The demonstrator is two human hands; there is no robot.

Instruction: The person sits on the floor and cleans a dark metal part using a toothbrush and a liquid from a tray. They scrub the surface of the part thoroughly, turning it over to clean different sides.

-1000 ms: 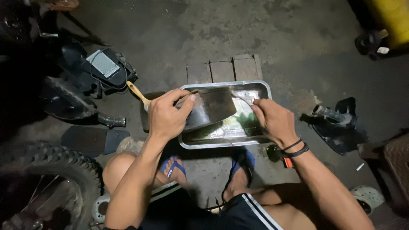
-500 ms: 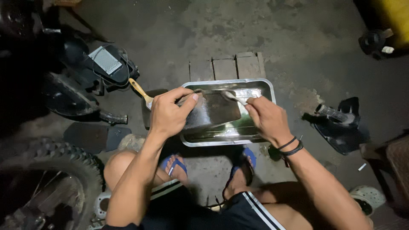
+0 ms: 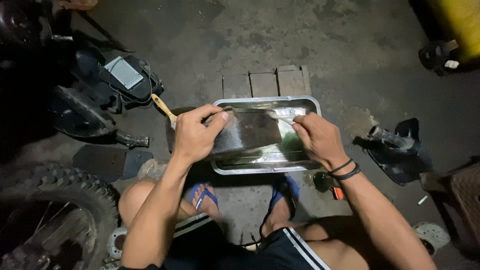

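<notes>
While the person squats over a shiny metal tray (image 3: 310, 165) on the concrete floor (image 3: 210, 45), the left hand (image 3: 195, 135) grips the near edge of a dark, wet metal plate (image 3: 247, 132), thumb on top, holding it tilted above the tray. The right hand (image 3: 317, 140) is closed around a small brush (image 3: 282, 115), whose pale head touches the plate's far right corner. The tray lies just in front of the person's feet in blue flip-flops (image 3: 205, 197), and three wooden blocks (image 3: 265, 82) sit side by side against its far rim. A wooden-handled brush (image 3: 164, 107) pokes out from behind the left hand. To the left lie black motorcycle parts (image 3: 100, 95) and a knobby tyre (image 3: 55, 200); to the right, another black part (image 3: 400, 150) rests on the floor. Dark bands (image 3: 345, 170) circle the right wrist.
</notes>
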